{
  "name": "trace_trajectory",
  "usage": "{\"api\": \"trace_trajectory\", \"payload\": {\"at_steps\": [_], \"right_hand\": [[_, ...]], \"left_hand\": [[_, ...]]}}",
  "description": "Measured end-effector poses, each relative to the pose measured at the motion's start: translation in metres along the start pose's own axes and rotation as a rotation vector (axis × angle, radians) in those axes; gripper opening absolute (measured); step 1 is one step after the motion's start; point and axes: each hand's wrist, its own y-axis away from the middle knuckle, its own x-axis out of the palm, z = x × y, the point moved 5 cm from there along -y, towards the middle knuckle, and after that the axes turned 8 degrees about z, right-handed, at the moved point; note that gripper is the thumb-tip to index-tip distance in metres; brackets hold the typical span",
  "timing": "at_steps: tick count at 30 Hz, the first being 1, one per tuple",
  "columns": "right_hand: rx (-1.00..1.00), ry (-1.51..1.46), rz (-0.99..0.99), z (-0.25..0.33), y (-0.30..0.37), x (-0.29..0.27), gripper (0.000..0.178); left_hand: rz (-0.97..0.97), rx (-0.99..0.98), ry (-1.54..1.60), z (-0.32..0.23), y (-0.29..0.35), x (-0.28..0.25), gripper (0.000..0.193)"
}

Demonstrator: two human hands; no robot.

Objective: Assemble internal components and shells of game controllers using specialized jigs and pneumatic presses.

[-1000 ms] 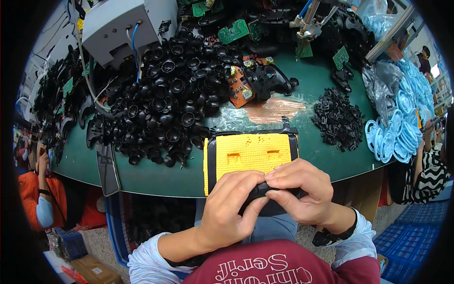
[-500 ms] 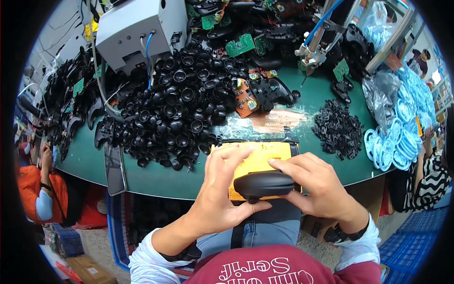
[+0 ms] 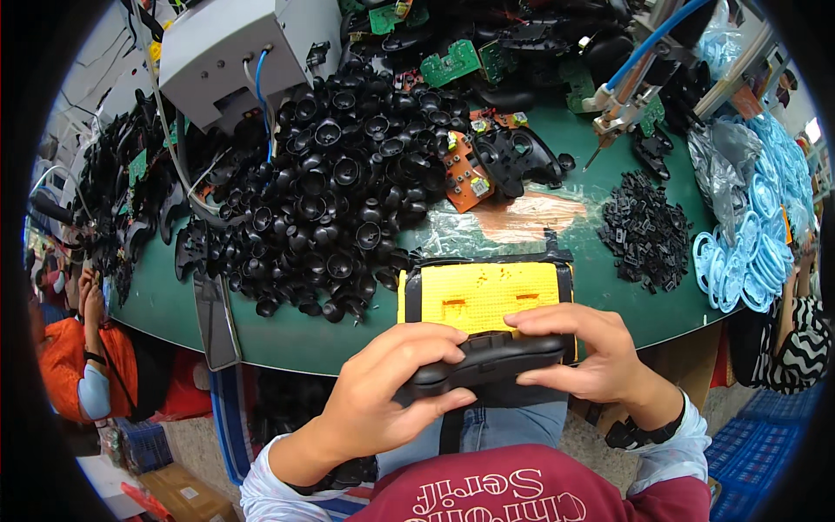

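A black game controller (image 3: 487, 364) is held between both hands in front of me, its long edge toward the yellow block. My left hand (image 3: 391, 378) grips its left end, thumb below and fingers on top. Its right end is pinched by my right hand (image 3: 596, 352), with fingers above and thumb side below. Just beyond lies a yellow textured block (image 3: 487, 291) with two slots and black tape at its sides, at the table's near edge. The controller's underside is hidden from me.
A heap of black thumbstick caps (image 3: 335, 196) covers the left middle of the green table (image 3: 304, 344). Small black parts (image 3: 645, 228) are piled at right, beside light-blue rings (image 3: 739, 252). A screwdriver on a stand (image 3: 609, 117) hangs above. A phone (image 3: 215, 322) lies at the left edge.
The controller has turned from face-on to edge-up, with my left hand now gripping its left end. Both hands have come nearer to me, uncovering the yellow block's slots.
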Motion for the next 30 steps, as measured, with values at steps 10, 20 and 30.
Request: {"api": "trace_trajectory", "payload": {"at_steps": [10, 20, 30], "right_hand": [[-0.140, -0.063, -0.072, 0.004, 0.000, 0.009, 0.039], [-0.151, -0.077, -0.128, 0.007, 0.009, 0.007, 0.035], [-0.064, 0.010, -0.167, -0.014, 0.003, -0.027, 0.032]], "left_hand": [[-0.071, -0.036, 0.055, 0.004, 0.004, 0.002, 0.032], [-0.103, 0.021, -0.004, -0.006, 0.009, 0.009, 0.032], [-0.018, 0.117, 0.079, 0.020, -0.045, 0.013, 0.034]]}}
